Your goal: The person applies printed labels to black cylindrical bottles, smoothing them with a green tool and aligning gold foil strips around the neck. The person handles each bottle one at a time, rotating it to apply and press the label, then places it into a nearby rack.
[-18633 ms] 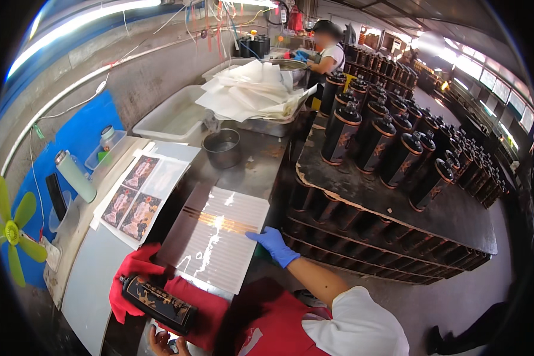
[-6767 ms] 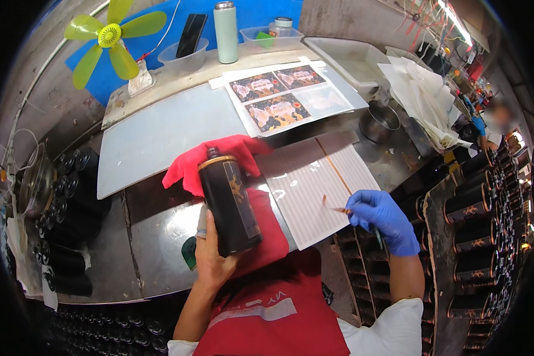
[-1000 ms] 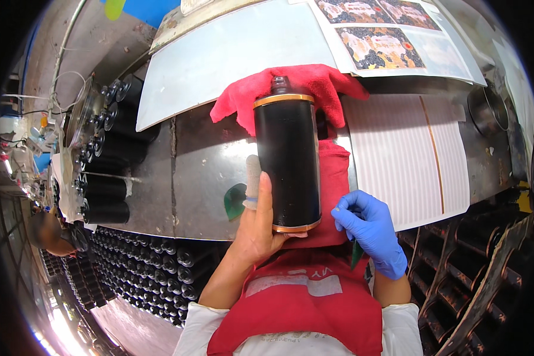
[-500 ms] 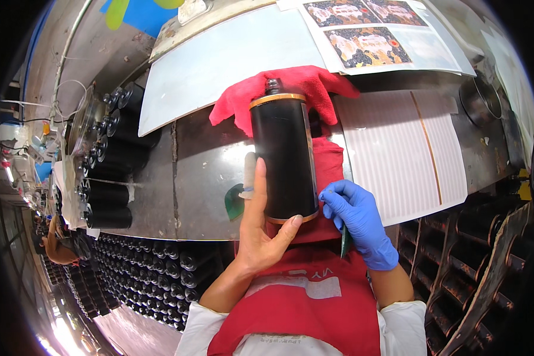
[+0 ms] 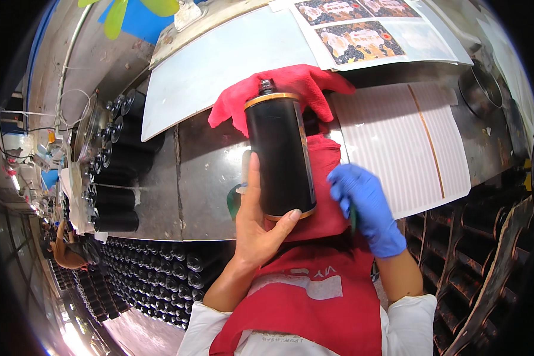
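A large black bottle [image 5: 279,157] with gold bands and a short dark neck leans on a red cloth [image 5: 228,107], its neck pointing away from me. My bare left hand [image 5: 260,228] grips its lower end, thumb at the base and fingers along the left side. Beside those fingers is a pale tube-like piece [image 5: 245,168], perhaps a finger covering. My right hand [image 5: 366,210], in a blue glove and slightly blurred, is closed to the right of the bottle, apart from it. A thin green blade-like piece [image 5: 353,216] sticks out below its fingers.
White striped paper [image 5: 385,142] with a gold strip lies at right. Printed sheets [image 5: 362,41] and a pale board [image 5: 219,65] are at the back. Black bottles [image 5: 115,219] stand at left, with more stacked below. A dark rack [image 5: 469,261] is lower right. A green piece [image 5: 232,204] lies left of the bottle.
My right hand has moved right, away from the bottle's side, with the green piece still in it. My left hand keeps its hold on the bottle.
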Motion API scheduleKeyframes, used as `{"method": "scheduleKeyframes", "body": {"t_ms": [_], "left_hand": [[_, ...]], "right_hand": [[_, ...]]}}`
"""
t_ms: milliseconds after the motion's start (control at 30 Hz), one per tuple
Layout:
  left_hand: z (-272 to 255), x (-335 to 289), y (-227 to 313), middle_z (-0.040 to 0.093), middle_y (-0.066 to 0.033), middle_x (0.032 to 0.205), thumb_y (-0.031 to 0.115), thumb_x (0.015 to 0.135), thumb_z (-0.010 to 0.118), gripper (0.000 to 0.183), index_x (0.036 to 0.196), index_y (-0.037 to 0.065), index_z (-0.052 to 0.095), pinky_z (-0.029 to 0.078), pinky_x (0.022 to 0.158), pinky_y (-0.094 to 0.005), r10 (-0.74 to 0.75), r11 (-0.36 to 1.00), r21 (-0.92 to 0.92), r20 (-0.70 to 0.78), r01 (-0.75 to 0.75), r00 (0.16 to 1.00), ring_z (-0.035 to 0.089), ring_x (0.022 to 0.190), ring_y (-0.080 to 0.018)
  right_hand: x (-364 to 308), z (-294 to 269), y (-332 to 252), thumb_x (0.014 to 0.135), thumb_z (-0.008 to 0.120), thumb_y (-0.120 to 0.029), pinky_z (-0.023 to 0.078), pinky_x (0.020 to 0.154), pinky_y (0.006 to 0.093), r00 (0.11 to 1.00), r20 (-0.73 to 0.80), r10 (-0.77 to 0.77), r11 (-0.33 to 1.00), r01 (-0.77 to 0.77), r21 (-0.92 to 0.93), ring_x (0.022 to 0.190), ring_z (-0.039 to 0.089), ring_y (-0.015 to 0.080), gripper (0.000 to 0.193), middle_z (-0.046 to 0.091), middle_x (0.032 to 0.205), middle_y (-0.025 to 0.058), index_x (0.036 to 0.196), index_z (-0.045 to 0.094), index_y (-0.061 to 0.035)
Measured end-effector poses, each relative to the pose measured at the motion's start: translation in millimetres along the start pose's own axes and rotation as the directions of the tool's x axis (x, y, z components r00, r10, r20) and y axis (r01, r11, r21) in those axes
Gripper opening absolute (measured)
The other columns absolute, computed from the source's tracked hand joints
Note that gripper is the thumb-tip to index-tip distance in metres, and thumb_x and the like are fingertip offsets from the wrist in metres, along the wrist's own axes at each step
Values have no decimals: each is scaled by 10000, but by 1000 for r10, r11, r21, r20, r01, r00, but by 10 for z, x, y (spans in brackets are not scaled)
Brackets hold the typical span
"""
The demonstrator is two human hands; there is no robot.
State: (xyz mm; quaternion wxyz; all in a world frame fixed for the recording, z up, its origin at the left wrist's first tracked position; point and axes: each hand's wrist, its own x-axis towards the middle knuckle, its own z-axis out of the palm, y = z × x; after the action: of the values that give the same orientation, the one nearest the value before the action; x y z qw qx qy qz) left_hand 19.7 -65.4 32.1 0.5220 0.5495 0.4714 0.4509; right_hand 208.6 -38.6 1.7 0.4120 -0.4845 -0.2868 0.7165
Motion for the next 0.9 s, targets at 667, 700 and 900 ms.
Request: {"method": "scheduleKeyframes", "body": {"t_ms": [667, 700, 900], "left_hand": [[-6, 57, 92, 328, -156, 1409, -87, 727, 641, 1027, 1471, 99, -42, 444, 964, -367, -9, 999, -30, 71, 11, 997, 456, 1219, -244], [-46, 52, 57, 326, -155, 1411, -82, 723, 652, 1040, 1470, 101, -48, 444, 964, -366, 18, 1000, -20, 95, -16, 995, 456, 1219, -242], [-143, 6, -8, 274, -189, 1439, 29, 696, 746, 1096, 1463, 36, -37, 317, 1044, -346, -44, 992, 127, 166, 23, 985, 354, 1294, -253]], "right_hand": [[-345, -266, 157, 775, 623, 17, 457, 880, 272, 974, -185, -129, 911, 190, 366, 965, 562, 147, 442, 571, 1048, 62, 1196, 493, -18], [-364, -261, 175, 777, 624, 15, 456, 878, 270, 965, -214, -149, 920, 215, 327, 965, 560, 146, 435, 570, 1046, 63, 1192, 496, -20], [-712, 528, 65, 846, 581, -74, 477, 815, 285, 817, -35, -575, 751, 511, -418, 917, 608, 196, 281, 604, 987, 116, 1120, 532, -43]]}}
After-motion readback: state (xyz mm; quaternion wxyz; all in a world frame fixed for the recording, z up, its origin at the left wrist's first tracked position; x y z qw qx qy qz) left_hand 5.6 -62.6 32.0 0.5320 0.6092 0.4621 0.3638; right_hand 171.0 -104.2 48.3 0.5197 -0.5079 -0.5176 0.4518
